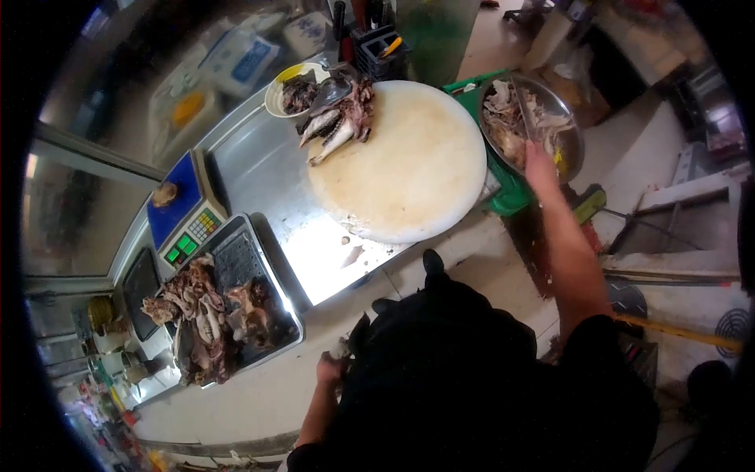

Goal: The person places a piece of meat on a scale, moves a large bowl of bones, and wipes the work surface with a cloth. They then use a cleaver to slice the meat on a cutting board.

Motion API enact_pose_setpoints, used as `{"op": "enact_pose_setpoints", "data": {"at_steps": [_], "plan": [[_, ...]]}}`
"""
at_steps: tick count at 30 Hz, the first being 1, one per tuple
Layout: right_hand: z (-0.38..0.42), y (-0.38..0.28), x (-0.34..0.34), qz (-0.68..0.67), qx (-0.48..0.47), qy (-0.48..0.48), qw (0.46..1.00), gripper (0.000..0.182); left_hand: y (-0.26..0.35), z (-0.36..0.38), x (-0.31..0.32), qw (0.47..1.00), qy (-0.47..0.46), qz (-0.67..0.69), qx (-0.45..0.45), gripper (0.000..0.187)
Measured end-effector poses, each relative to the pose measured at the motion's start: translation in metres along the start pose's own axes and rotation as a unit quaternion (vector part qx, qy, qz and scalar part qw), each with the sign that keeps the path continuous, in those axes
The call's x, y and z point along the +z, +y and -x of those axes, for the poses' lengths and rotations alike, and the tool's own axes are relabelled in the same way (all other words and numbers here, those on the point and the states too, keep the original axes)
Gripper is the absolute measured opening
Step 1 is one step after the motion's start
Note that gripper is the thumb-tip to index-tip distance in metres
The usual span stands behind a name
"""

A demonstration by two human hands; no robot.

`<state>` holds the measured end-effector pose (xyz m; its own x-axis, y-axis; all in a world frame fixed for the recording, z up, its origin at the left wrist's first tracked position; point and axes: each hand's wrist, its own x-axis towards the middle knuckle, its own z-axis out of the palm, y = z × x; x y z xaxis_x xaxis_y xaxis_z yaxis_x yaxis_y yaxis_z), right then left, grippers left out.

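Reaching right hand (541, 161) over metal bowl (570, 134) of fish scraps, gripping a knife (525, 106) above it. Left hand (330, 368) low by the body, closed on a small scrap (343, 346). Fish heads (338, 114) at far edge of cutting board (409, 165).

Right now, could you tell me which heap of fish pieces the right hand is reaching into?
The heap in the steel basin on the green crate; the right hand rests at its edge.
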<state>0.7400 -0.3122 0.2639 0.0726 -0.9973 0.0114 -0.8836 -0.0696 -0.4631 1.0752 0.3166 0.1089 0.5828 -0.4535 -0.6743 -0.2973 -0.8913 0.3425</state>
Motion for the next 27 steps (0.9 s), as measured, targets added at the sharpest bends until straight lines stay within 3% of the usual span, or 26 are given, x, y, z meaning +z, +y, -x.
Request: {"op": "enact_pose_setpoints", "data": {"at_steps": [3, 5, 6, 8, 9, 10, 12, 14, 15, 17, 21, 24, 27], "plan": [[-0.005, 0.036, -0.010, -0.012, 0.002, -0.046, 0.999, 0.055, 0.001, 0.005, 0.000, 1.000, -0.008, 0.013, -0.024, 0.068], [0.010, 0.038, -0.007, -0.028, 0.002, 0.045, 0.999, 0.054, 0.017, 0.005, -0.009, 0.993, -0.030, 0.042, -0.105, 0.066], [0.012, 0.038, -0.011, -0.073, 0.056, -0.042, 0.995, 0.048, 0.014, 0.011, -0.010, 0.992, -0.028, 0.044, -0.116, 0.066], [0.044, 0.026, 0.000, 0.009, -0.067, -0.004, 0.998, 0.054, 0.018, 0.003, -0.016, 0.999, -0.044, -0.010, -0.027, 0.064], [0.059, 0.025, 0.007, 0.106, -0.168, -0.057, 0.978, 0.053, 0.073, 0.028, -0.046, 0.996, -0.067, 0.023, -0.053, 0.064], [0.080, 0.027, 0.015, 0.202, -0.263, -0.113, 0.936, 0.053, 0.068, 0.029, -0.041, 0.995, -0.069, 0.026, -0.060, 0.064], [0.129, -0.041, 0.006, 0.066, -0.225, -0.229, 0.945, 0.054, 0.053, 0.020, -0.027, 0.999, -0.015, 0.017, -0.039, 0.064], [0.149, -0.063, 0.033, 0.112, -0.274, -0.378, 0.877, 0.058, 0.049, 0.013, -0.023, 0.998, -0.028, -0.002, -0.055, 0.064], [0.161, -0.074, 0.038, 0.112, -0.277, -0.379, 0.876, 0.058, 0.048, 0.013, -0.021, 0.997, -0.043, -0.020, -0.069, 0.065], [0.181, -0.105, 0.042, 0.221, -0.409, -0.404, 0.788, 0.060, 0.052, 0.023, -0.025, 0.997, -0.032, 0.024, -0.063, 0.065], [0.187, -0.125, 0.073, 0.150, -0.430, -0.333, 0.825, 0.059, -0.013, 0.001, 0.014, 0.994, -0.029, 0.045, -0.090, 0.063], [0.172, -0.145, 0.095, 0.132, -0.414, -0.274, 0.858, 0.058, 0.024, 0.042, -0.014, 0.996, -0.016, 0.009, -0.086, 0.060], [0.165, -0.165, 0.109, 0.120, -0.378, -0.280, 0.874, 0.059, 0.001, 0.045, -0.001, 0.993, -0.024, 0.001, -0.114, 0.058]]}}
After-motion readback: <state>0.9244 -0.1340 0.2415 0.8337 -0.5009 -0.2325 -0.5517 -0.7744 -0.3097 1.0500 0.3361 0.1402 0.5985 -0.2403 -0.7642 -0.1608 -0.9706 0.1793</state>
